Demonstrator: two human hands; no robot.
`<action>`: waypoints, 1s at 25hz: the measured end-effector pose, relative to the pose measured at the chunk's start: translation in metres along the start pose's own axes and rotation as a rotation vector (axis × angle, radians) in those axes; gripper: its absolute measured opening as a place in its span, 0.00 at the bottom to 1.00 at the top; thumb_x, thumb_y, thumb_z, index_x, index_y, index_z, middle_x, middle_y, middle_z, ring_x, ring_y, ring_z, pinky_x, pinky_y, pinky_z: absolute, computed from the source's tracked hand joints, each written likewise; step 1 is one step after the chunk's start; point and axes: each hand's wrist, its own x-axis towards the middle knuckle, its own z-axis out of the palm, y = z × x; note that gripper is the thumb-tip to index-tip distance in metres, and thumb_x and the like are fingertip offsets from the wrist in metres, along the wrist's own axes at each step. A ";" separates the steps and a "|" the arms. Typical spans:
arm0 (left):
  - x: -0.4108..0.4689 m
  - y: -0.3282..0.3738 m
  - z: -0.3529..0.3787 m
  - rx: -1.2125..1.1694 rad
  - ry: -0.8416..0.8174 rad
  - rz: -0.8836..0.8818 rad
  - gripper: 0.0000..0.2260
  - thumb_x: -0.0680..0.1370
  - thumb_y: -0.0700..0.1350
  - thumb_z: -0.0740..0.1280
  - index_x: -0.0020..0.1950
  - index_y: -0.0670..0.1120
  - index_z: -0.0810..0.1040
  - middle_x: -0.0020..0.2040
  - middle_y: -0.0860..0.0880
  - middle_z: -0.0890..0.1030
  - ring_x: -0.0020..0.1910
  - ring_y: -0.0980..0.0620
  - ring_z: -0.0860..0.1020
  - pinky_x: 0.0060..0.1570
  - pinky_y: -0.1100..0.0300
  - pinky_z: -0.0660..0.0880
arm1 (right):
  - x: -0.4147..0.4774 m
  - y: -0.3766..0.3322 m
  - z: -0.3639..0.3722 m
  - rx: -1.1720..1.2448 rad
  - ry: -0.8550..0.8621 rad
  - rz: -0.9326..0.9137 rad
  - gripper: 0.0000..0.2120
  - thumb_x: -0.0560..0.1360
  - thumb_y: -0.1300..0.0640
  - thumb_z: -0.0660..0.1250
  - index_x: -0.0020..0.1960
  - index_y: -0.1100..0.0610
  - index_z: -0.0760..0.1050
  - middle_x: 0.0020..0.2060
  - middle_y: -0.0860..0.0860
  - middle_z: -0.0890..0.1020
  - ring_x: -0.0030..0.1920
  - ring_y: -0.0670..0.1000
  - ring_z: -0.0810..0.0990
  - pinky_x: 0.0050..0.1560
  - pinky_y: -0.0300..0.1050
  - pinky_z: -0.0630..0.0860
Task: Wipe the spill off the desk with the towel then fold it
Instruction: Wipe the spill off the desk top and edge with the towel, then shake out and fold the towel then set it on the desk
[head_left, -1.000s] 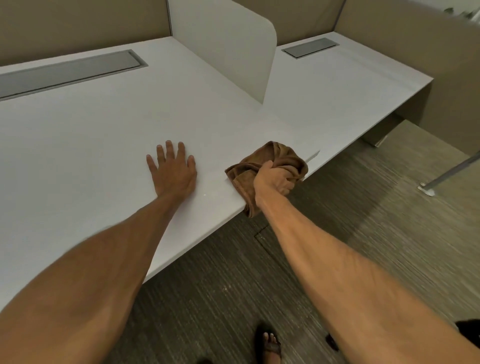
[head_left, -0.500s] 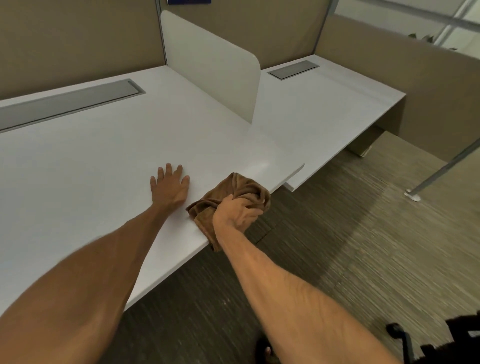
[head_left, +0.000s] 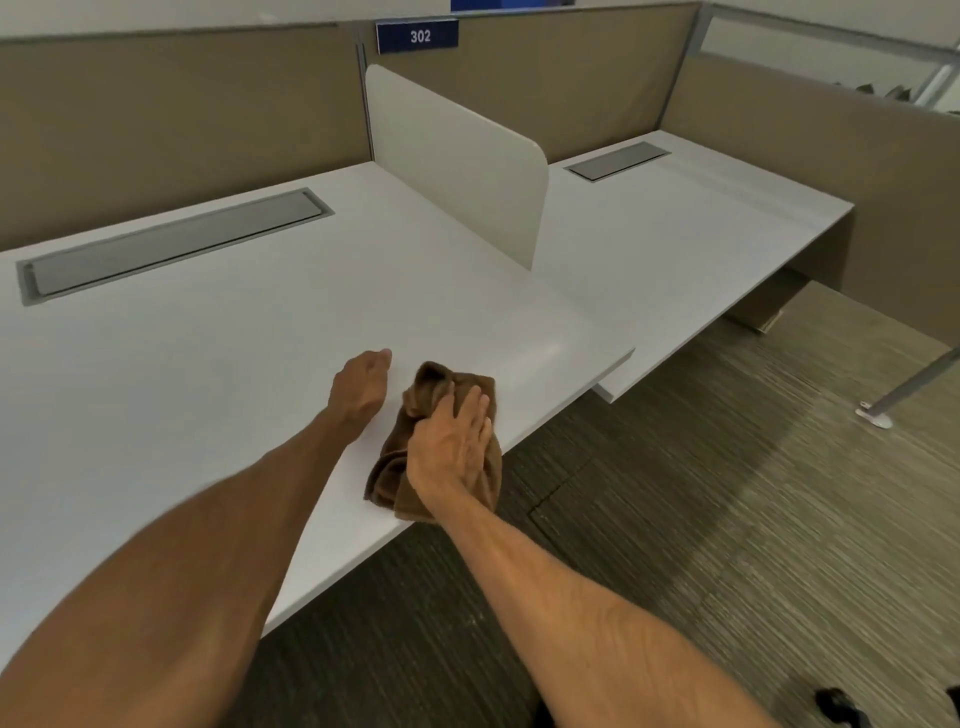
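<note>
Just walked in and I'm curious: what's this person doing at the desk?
A person is wiping a white desk with a brown towel. The right hand presses flat on the bunched-up towel near the desk's front edge, while the left hand rests on the desk just beside it. No spill shows on the surface from here, and the towel is not yet folded.

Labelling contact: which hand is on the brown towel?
The right hand, palm flat on the crumpled brown towel at the desk's front edge. The left hand rests on bare white desk.
</note>
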 end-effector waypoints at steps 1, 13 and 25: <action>-0.002 0.001 -0.002 -0.017 0.029 0.003 0.18 0.84 0.53 0.52 0.54 0.42 0.75 0.54 0.42 0.78 0.51 0.45 0.74 0.53 0.52 0.69 | 0.005 -0.007 0.000 -0.027 -0.067 -0.032 0.31 0.80 0.52 0.57 0.79 0.56 0.47 0.78 0.62 0.45 0.78 0.61 0.42 0.76 0.56 0.39; -0.004 0.003 -0.011 0.077 -0.126 0.075 0.22 0.72 0.60 0.71 0.53 0.43 0.81 0.48 0.47 0.82 0.48 0.48 0.79 0.47 0.58 0.75 | 0.071 0.012 -0.044 0.075 -0.140 -0.108 0.21 0.81 0.50 0.56 0.74 0.48 0.62 0.69 0.58 0.70 0.68 0.60 0.70 0.69 0.61 0.66; 0.007 0.029 -0.029 0.030 -0.445 0.102 0.08 0.70 0.44 0.72 0.42 0.44 0.75 0.42 0.45 0.77 0.43 0.48 0.76 0.39 0.63 0.75 | 0.140 0.015 -0.095 0.057 -0.581 -0.395 0.07 0.70 0.62 0.69 0.47 0.56 0.74 0.53 0.55 0.79 0.51 0.56 0.78 0.46 0.45 0.77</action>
